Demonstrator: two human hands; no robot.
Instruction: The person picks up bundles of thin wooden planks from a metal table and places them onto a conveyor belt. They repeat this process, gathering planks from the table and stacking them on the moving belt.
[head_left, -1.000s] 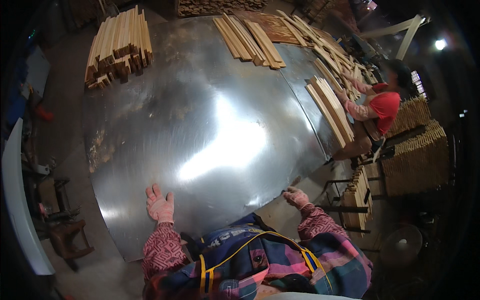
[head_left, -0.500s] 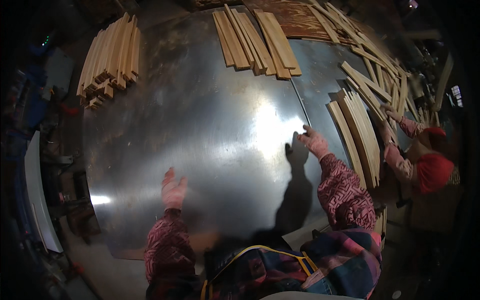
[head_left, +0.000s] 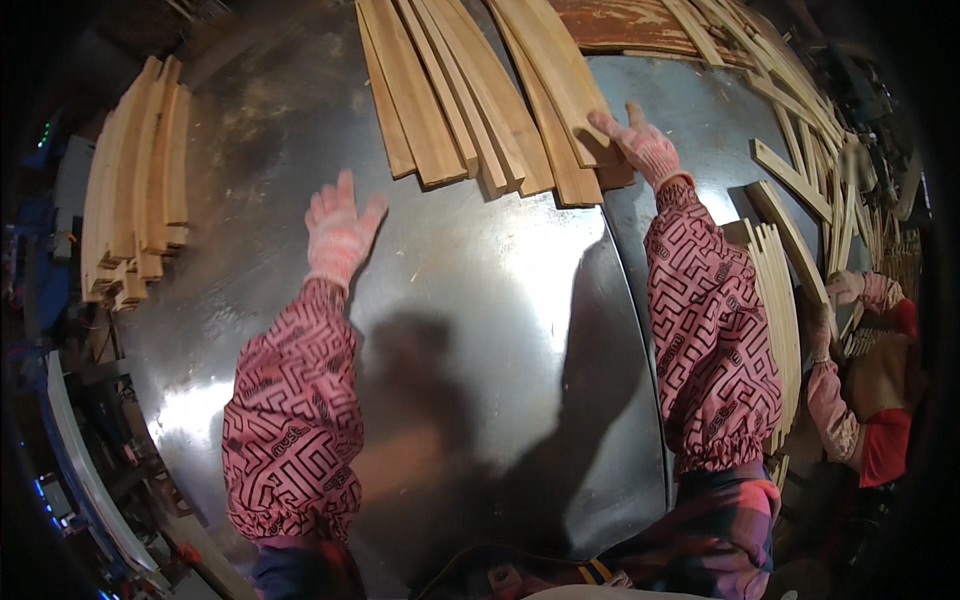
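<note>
Several flat wooden boards (head_left: pixel 440 120) lie side by side on a metal tabletop (head_left: pixel 470 270) at the far middle, their near ends fanned out. My right hand (head_left: pixel 645 148), in a pink-and-white knit glove, is at the right edge of the rightmost board (head_left: pixel 545 65). Its thumb and fingers are apart; whether the fingertips touch the wood is hard to tell. Left of the boards, my left hand (head_left: pixel 337 238), gloved the same way, hovers over the metal with spread fingers and holds nothing. Patterned pink sleeve covers reach up both forearms.
A stack of wooden pieces (head_left: pixel 135 190) stands at the left edge. Thin strips (head_left: pixel 775 310) lie to the right, beside a co-worker's gloved hands (head_left: pixel 845 290) on a curved board (head_left: pixel 790 235). A loose heap of strips (head_left: pixel 800 120) fills the far right.
Both my hands have reached forward and away from me, the right one arriving at the middle boards. The view has shifted closer to them. The co-worker's hands have moved slightly.
</note>
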